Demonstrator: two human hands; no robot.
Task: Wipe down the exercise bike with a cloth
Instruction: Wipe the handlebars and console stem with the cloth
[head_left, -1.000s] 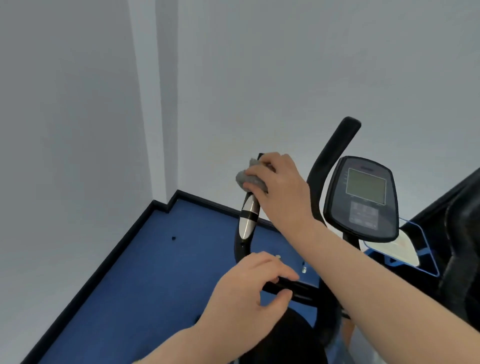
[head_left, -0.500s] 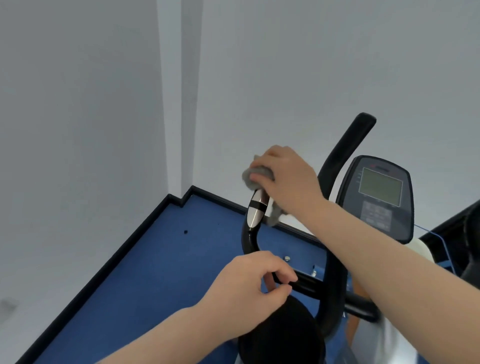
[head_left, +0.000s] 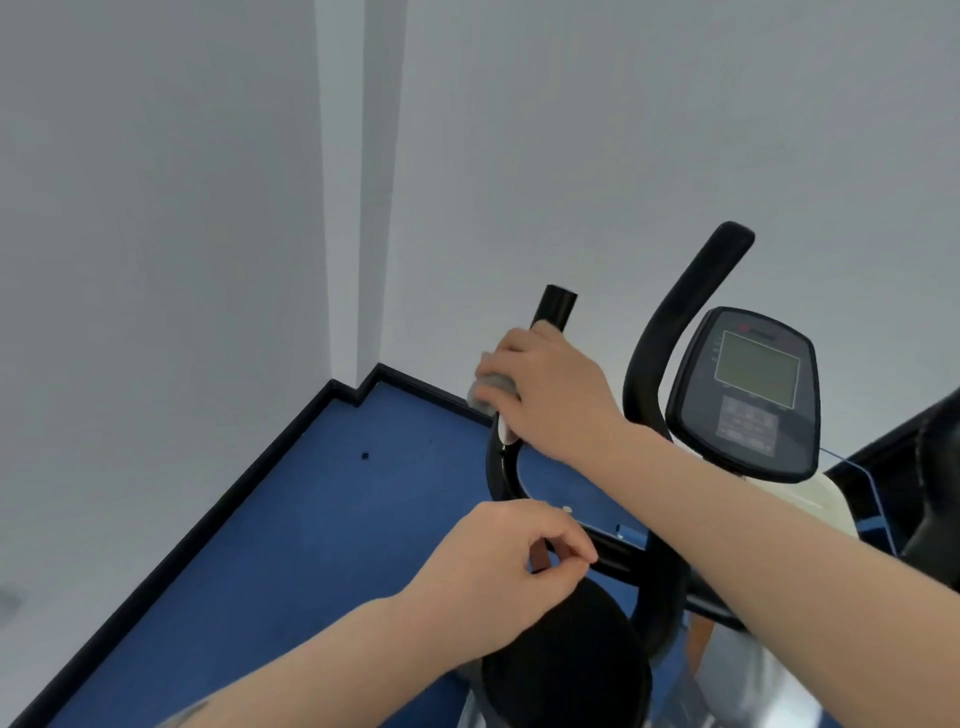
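1. The right hand (head_left: 545, 395) wrapped its fingers round the left handlebar (head_left: 555, 306) of the exercise bike (head_left: 649, 566), pinning the grey cloth (head_left: 491, 389) against the grip, likely so the cloth rubbed all round the tube.
2. The left hand (head_left: 498, 571) curled over the near crossbar (head_left: 613, 558), thumb meeting fingers, seemingly steadying the frame against the rubbing.
3. The cloth sat mid-grip, just below the bare black tip.
4. The console (head_left: 748, 395), right of both hands, carried a small red mark above its screen. Too blurred to read, and the button labels too.
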